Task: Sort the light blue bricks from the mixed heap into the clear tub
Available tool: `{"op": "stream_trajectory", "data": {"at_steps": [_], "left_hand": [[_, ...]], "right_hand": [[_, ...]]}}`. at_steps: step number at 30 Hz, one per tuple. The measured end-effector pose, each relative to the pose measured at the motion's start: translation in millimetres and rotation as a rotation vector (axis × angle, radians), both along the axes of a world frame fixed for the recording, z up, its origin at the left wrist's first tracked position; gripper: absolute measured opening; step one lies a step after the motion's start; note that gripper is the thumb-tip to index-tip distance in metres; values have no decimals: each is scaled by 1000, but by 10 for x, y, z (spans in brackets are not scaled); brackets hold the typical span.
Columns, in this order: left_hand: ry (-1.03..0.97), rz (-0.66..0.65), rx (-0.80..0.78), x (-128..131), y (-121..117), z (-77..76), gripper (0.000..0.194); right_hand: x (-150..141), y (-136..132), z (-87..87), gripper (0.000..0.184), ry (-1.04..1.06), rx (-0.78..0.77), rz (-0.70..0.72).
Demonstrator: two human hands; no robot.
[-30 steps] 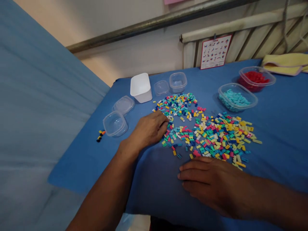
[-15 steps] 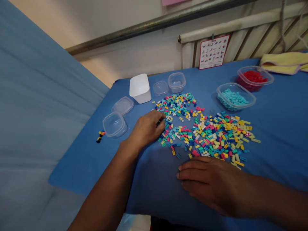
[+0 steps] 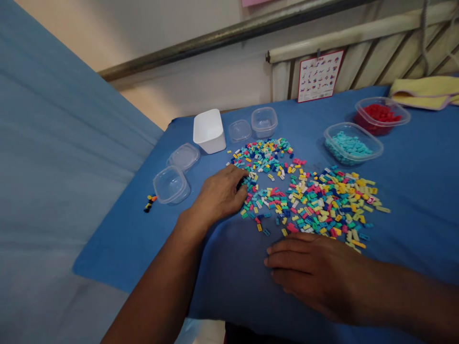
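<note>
My left hand [image 3: 223,192] is at the left edge of a spread of small toy building bricks [image 3: 269,198]. Its thumb and forefinger are apart, with bricks close to their tips; the other fingers are partly hidden. Palm down on the blue cloth, my right hand [image 3: 317,270] lies flat with its fingers stretched out and nothing held. Its forefinger side touches or nearly touches the near edge of the larger brick heap [image 3: 326,200]. The bricks are yellow, pink, green, teal, white and dark blue.
Beyond the heaps stand tubs of turquoise bricks [image 3: 349,145] and red bricks [image 3: 380,114]. A white bin [image 3: 210,138], clear tubs [image 3: 171,185] [image 3: 264,125] and lids [image 3: 183,156] are at the left and back. Some black and orange pieces [image 3: 149,203] lie by the left tub.
The thumb of my left hand has moved a little away from its forefinger, widening the gap. My right hand has stayed in place. The bricks look nearly the same.
</note>
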State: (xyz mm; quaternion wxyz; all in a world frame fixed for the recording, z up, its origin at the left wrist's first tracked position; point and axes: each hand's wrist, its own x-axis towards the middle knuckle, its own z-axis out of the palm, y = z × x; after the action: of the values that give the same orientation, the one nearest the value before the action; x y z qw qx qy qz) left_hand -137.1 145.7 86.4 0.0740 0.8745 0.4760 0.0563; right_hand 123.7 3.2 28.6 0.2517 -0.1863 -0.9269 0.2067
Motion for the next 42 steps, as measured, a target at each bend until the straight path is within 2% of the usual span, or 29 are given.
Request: {"op": "stream_trajectory", "data": {"at_steps": [9, 17, 23, 34, 42], "left_hand": [[73, 9, 3, 19, 10, -18, 34], [133, 87, 79, 144, 4, -104, 26], [127, 79, 77, 139, 23, -124, 25], [154, 41, 74, 125, -12, -36, 25], [139, 22, 95, 146, 6, -71, 23]], "right_hand": [[1, 9, 40, 23, -16, 4, 11], [1, -2, 32, 26, -27, 7, 2], [11, 2, 43, 26, -22, 10, 2], [0, 10, 59, 26, -28, 5, 1], [-3, -1, 37, 25, -27, 2, -6]]}}
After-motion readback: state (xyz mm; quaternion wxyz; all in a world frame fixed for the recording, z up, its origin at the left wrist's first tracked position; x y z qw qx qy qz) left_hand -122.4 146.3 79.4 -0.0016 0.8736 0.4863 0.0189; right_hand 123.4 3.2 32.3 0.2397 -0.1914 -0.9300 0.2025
